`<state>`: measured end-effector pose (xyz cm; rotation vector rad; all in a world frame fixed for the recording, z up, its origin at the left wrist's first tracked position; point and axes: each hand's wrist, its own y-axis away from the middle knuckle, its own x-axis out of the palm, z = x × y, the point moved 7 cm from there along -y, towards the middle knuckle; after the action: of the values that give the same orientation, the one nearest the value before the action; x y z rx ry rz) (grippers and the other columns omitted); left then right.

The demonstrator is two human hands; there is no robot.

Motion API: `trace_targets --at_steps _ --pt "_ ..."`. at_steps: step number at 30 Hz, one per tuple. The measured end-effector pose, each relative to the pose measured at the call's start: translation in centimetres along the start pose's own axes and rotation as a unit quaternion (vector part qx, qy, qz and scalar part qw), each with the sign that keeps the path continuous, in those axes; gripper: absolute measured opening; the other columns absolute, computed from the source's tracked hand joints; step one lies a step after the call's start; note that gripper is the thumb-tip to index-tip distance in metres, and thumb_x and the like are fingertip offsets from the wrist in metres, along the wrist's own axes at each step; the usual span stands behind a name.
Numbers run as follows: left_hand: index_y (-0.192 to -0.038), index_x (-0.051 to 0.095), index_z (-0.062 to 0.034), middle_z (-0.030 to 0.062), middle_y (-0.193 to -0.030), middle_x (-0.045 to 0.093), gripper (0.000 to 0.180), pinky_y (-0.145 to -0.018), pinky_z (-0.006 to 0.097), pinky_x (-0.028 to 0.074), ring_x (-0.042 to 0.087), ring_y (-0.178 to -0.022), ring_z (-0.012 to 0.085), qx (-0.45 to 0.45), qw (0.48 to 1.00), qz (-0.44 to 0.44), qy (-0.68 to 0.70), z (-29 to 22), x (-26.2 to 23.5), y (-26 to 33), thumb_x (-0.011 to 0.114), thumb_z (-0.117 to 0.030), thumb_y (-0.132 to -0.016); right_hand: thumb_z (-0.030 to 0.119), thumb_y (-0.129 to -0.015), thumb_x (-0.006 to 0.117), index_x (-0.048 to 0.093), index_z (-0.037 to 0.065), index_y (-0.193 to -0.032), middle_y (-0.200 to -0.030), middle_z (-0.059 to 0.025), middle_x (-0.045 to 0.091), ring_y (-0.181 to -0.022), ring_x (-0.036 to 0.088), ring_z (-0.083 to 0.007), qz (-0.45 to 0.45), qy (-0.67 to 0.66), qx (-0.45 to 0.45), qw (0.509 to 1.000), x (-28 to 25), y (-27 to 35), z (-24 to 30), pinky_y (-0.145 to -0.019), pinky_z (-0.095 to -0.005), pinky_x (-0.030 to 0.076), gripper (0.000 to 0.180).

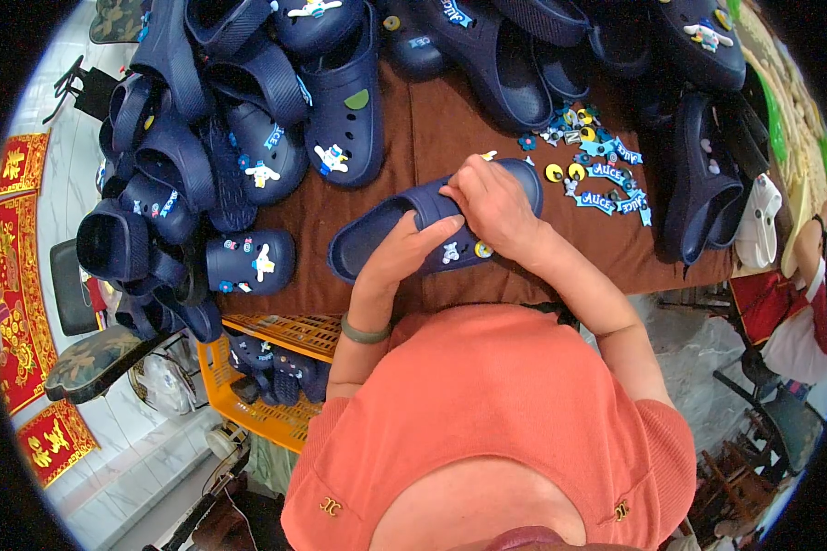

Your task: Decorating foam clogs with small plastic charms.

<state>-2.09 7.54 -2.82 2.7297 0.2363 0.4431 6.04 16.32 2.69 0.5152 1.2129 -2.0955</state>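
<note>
A navy clog (pixel 363 241) lies on its sole across the brown cloth, its heel to the left and its toe to the right. My left hand (pixel 402 246) grips its near side, with the thumb stretched over the upper toward the right hand. Bent over the clog's upper, my right hand (pixel 494 207) has its fingers bunched and pressed against it; whatever is beneath the fingertips is hidden. A small grey bear charm (pixel 450 252) and a round yellow charm (pixel 483 249) sit on the clog's near side. Past the right hand's knuckles, part of a white-and-yellow charm (pixel 490 155) shows.
Loose charms (pixel 602 174) are scattered on the brown cloth (pixel 294 230) to the right. Navy clogs (pixel 345 115) crowd the left and far side, many with charms. Another clog (pixel 698 184) stands at the right edge. An orange crate (pixel 216 381) with clogs sits below the table.
</note>
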Motion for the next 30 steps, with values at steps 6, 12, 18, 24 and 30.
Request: trace_targets --at_steps 6,12,18,24,30 --pt "-0.119 0.057 0.0001 0.0026 -0.108 0.062 0.031 -0.083 0.026 0.049 0.058 -0.095 0.0097 0.016 1.000 -0.012 -0.001 -0.3 0.1 0.1 0.060 -0.016 -0.093 0.019 -0.085 0.064 0.055 0.009 -0.091 -0.081 -0.0079 0.056 -0.078 0.055 -0.0283 0.001 0.099 0.053 0.994 -0.4 -0.7 -1.7 -0.069 -0.0407 0.040 0.015" --pt "-0.119 0.059 0.0008 0.0042 -0.110 0.064 0.035 -0.085 0.027 0.049 0.061 -0.096 0.0118 0.018 1.000 -0.018 0.016 -0.3 0.4 0.1 0.064 -0.018 -0.090 0.022 -0.088 0.062 0.062 0.009 -0.084 -0.080 -0.0087 0.059 -0.080 0.057 -0.0277 0.020 0.157 0.100 0.982 -0.9 -0.8 -5.2 -0.070 -0.0418 0.041 0.014" --pt "-0.114 0.063 0.0013 0.0061 -0.104 0.067 0.035 -0.083 0.028 0.050 0.064 -0.090 0.0139 0.010 0.997 -0.065 0.042 -0.5 0.8 -0.5 0.067 -0.021 -0.087 0.019 -0.092 0.058 0.066 0.006 -0.085 -0.079 -0.0100 0.062 -0.076 0.060 -0.0309 -0.083 0.075 0.058 0.992 -3.0 -1.3 -6.8 -0.067 -0.0432 0.044 0.016" --pt "-0.111 0.064 0.0017 0.0084 -0.100 0.069 0.034 -0.074 0.029 0.053 0.067 -0.084 0.0160 0.010 0.991 -0.121 0.054 -0.9 -0.1 -1.2 0.067 -0.021 -0.086 0.014 -0.094 0.054 0.066 0.004 -0.087 -0.086 -0.0092 0.066 -0.087 0.061 -0.0282 -0.124 -0.014 0.112 0.986 -5.0 -0.4 -7.8 -0.081 -0.0387 0.044 0.018" --pt "-0.113 0.063 0.0022 0.0070 -0.107 0.067 0.031 -0.081 0.028 0.052 0.065 -0.091 0.0135 0.032 0.993 -0.086 0.079 -1.0 0.3 -1.4 0.063 -0.019 -0.090 0.060 -0.061 0.076 0.048 0.012 -0.136 -0.141 -0.0156 0.042 -0.134 0.034 -0.0378 0.220 0.034 -0.040 0.974 -4.0 1.2 -2.5 -0.107 -0.0569 0.026 0.094"
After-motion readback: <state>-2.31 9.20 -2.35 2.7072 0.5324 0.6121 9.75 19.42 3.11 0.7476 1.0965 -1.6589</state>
